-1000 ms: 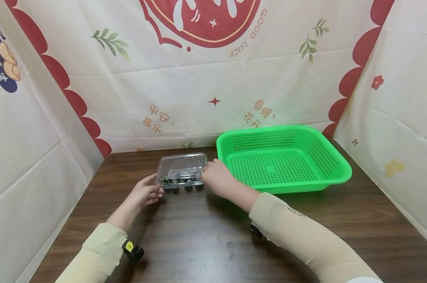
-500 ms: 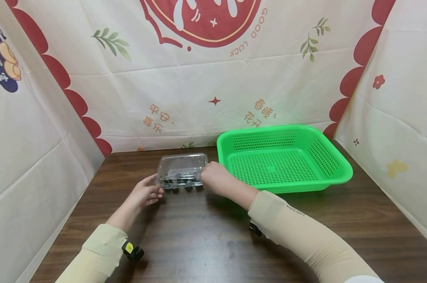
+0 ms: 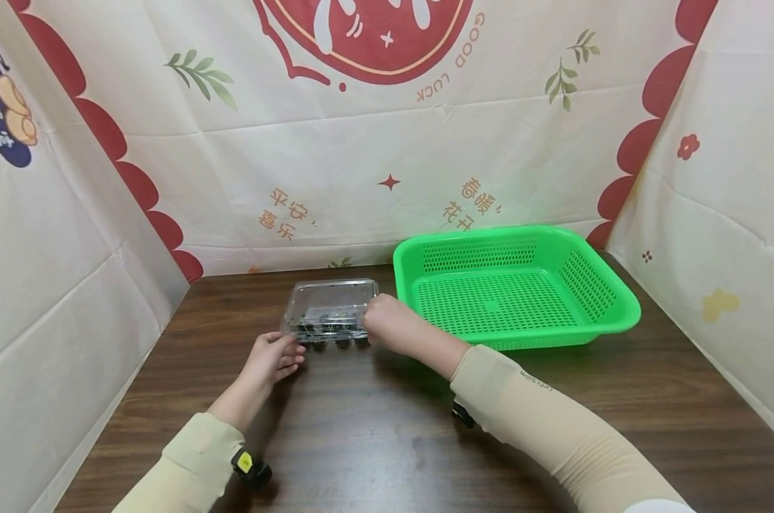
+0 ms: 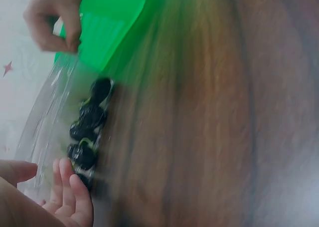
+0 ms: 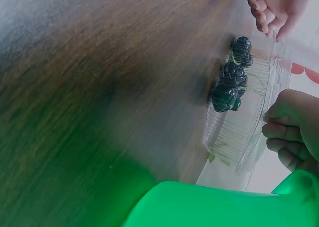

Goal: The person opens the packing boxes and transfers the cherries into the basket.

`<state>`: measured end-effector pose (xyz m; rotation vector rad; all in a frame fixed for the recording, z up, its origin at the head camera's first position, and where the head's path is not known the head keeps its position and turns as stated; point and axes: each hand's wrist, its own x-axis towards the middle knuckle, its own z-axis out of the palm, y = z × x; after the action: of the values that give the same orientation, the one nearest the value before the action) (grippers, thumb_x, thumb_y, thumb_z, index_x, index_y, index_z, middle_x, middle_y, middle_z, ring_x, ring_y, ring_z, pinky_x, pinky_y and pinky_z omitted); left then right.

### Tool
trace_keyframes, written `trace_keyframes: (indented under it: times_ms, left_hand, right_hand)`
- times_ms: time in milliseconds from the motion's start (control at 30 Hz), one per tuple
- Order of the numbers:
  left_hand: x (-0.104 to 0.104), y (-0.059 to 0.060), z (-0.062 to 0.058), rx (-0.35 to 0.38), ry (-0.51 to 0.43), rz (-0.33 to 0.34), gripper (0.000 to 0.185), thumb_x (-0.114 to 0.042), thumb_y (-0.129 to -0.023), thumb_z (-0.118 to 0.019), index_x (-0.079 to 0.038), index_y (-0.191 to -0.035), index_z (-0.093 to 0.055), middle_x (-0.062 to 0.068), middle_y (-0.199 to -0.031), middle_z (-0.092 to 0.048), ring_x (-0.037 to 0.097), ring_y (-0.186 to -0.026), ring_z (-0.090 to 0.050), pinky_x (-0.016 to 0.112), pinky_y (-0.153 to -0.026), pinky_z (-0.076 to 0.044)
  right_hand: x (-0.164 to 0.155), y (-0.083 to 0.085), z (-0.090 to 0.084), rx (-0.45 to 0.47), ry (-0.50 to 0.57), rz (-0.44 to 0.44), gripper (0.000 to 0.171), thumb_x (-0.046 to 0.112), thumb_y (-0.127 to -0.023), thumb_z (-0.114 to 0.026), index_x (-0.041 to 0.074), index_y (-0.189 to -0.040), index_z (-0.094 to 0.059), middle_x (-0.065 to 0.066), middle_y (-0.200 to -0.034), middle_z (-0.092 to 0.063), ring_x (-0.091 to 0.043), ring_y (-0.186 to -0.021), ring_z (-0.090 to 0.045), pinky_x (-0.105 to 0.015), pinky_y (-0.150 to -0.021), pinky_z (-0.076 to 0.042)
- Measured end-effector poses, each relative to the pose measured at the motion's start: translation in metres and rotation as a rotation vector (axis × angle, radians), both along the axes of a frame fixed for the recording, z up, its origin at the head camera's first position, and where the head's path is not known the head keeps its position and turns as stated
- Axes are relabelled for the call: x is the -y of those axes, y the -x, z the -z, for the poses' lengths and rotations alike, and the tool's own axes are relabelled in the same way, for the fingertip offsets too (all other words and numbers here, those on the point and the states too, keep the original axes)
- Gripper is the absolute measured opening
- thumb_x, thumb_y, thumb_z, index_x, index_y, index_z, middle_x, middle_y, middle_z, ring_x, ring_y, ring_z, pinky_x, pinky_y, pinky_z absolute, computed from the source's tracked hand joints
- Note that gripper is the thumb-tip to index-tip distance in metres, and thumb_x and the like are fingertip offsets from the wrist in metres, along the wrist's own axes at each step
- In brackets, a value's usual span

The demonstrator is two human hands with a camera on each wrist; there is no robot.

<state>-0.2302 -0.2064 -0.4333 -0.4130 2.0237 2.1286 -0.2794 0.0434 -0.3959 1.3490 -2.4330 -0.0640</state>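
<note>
Head view: clear rectangular plastic clamshell box (image 3: 331,309) with dark round fruit inside sits on dark wood-grain table (image 3: 374,420), just left of green perforated plastic basket (image 3: 514,285). Left hand (image 3: 274,355) has slid from box's left end to front-left corner, fingers loosely curled, touching, gripping nothing. Right hand (image 3: 390,325) stays pinched on box's right edge; box unmoved, likely steadied for opening.

Left wrist view: blurred; glossy dark fruit (image 4: 88,123) behind thin ribbed film.

Right wrist view: right fingers (image 5: 284,132) clenched on flimsy transparent rim.
</note>
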Motion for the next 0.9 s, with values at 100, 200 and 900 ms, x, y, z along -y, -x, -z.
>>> trace_keyframes:
  times_ms: [100, 200, 900]
  left_hand:
    - [-0.007, -0.003, 0.002, 0.017, -0.01, 0.002, 0.034, -0.016, -0.102, -0.048, 0.004, -0.125, -0.034, 0.002, -0.072, -0.066, 0.011, -0.06, -0.063, 0.024, -0.06, -0.055]
    - [-0.01, -0.005, 0.004, 0.027, -0.025, 0.006, 0.034, -0.018, -0.102, -0.047, 0.005, -0.125, -0.038, 0.003, -0.072, -0.065, 0.012, -0.063, -0.064, 0.025, -0.063, -0.055]
    - [-0.04, -0.01, 0.013, 0.074, -0.192, 0.039, 0.046, -0.025, -0.105, -0.044, 0.015, -0.128, -0.047, 0.011, -0.088, -0.07, 0.02, -0.079, -0.069, 0.031, -0.073, -0.057]
  right_hand:
    - [0.0, 0.0, -0.001, 0.023, -0.01, 0.009, 0.019, 0.002, -0.068, -0.066, 0.016, -0.058, -0.057, 0.005, -0.063, -0.059, -0.014, -0.061, -0.056, -0.03, -0.07, -0.049]
    - [0.0, -0.001, -0.003, 0.048, -0.022, 0.017, 0.019, 0.003, -0.069, -0.067, 0.015, -0.058, -0.058, 0.004, -0.065, -0.061, -0.015, -0.063, -0.058, -0.031, -0.072, -0.049]
    - [0.0, -0.002, -0.003, 0.045, 0.008, -0.032, 0.023, 0.005, -0.07, -0.069, 0.017, -0.056, -0.053, 0.006, -0.064, -0.059, -0.016, -0.063, -0.056, -0.033, -0.07, -0.048]
